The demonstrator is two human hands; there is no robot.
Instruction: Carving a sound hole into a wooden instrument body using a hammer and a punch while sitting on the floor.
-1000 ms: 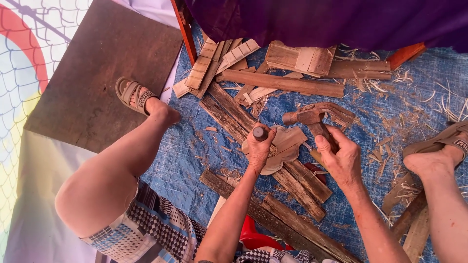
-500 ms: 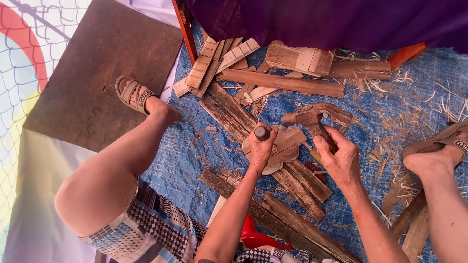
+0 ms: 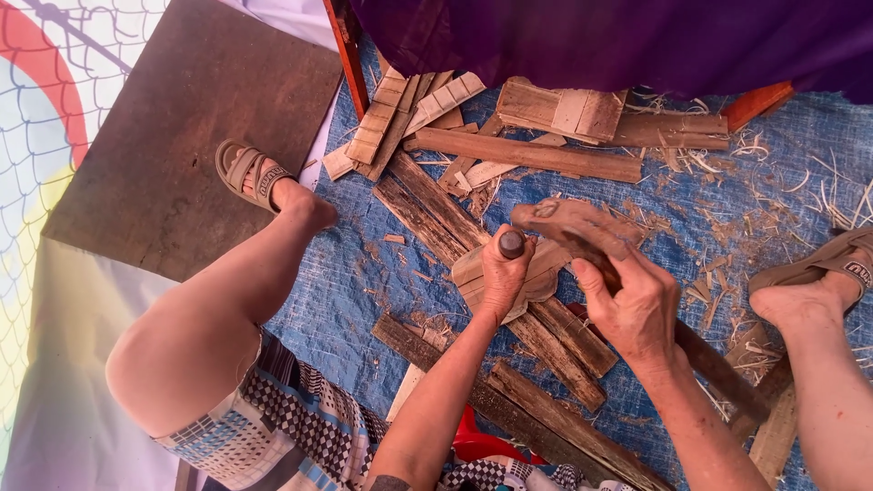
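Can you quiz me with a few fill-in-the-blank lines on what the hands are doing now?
1. The left hand grips a round-ended tool handle set upright on a pale ____ piece.
2. The right hand holds a dark wooden ____ above that piece.
3. The work lies on a ____ tarp littered with shavings.
4. Each foot wears a ____.

Missing words: wooden; mallet; blue; sandal

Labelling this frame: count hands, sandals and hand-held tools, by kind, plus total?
hands: 2, left and right
sandals: 2, one on the brown mat, one on the blue tarp
held tools: 2, a round-ended handle and a wooden mallet
Total: 6
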